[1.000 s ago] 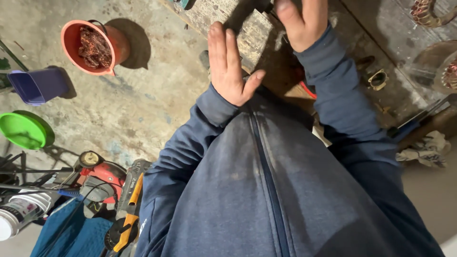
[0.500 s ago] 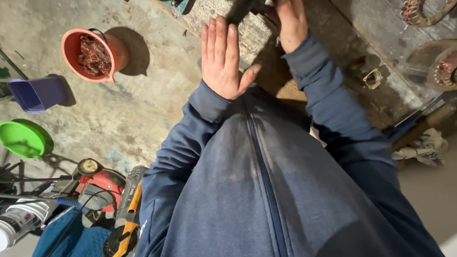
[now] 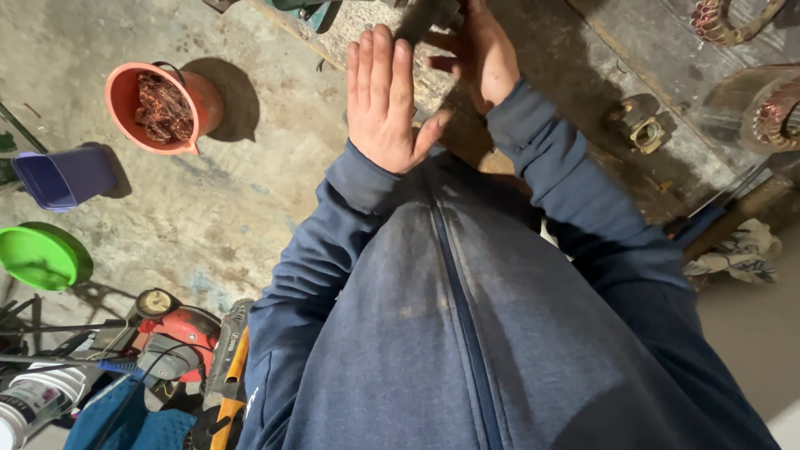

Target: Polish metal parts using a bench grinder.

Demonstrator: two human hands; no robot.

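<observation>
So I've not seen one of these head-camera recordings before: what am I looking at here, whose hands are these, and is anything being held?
There is no machine. One camera sits on a person's head and looks straight down, so the blue zip jacket filling the picture is their own chest. Their left hand is open and flat, fingers together, holding nothing. Their right hand reaches to a dark object at the top edge; the view cuts off too much to tell whether it grips it or what it is. Both hands are over a worn, stained workbench with a small brass fitting on it. On the concrete floor to the left stand an orange bucket of reddish-brown scrap, a blue tub and a green basin, with power tools lower down.
</observation>
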